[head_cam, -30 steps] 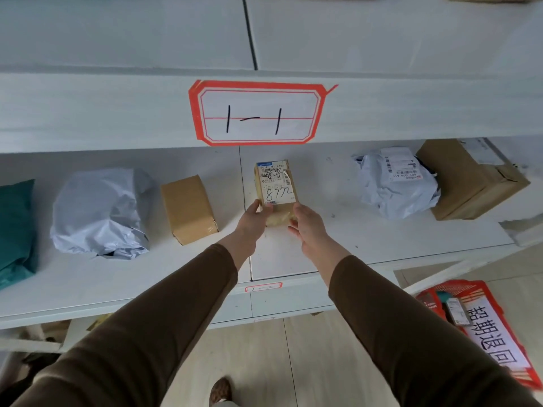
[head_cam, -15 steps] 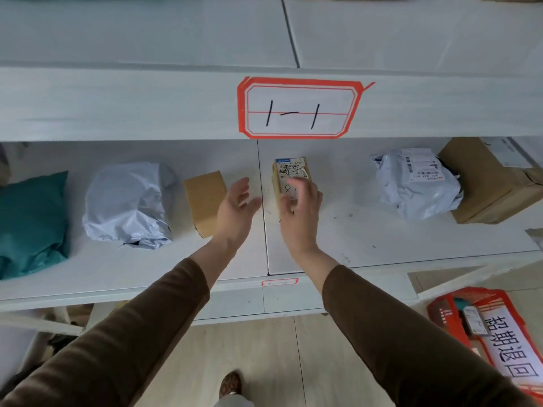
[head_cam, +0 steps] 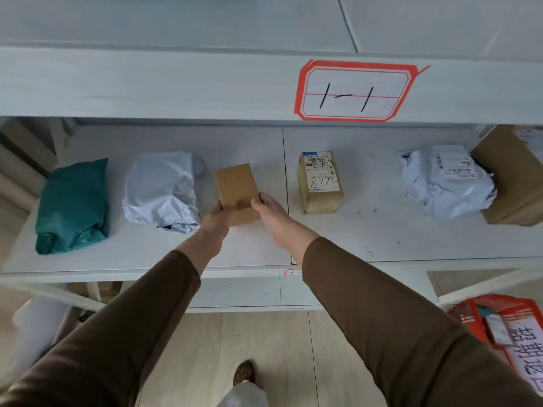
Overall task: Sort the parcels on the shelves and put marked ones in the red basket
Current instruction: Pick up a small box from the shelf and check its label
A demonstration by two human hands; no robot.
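Note:
A plain brown box lies on the white shelf, its top bare of any label. My left hand grips its near left corner and my right hand grips its near right edge. To the right, apart from both hands, stands a small tan box with a shipping label and handwritten digits. The red basket sits on the floor at the lower right, with a parcel inside and a white sign on it.
On the same shelf lie a teal bag at the far left, a white poly bag beside the plain box, a labelled white bag and a large carton at right. A red-bordered tag marks the shelf above.
Both hands let go of the labelled tan box, which stays on the shelf, and moved left to take hold of the plain brown box. The camera view shifted left.

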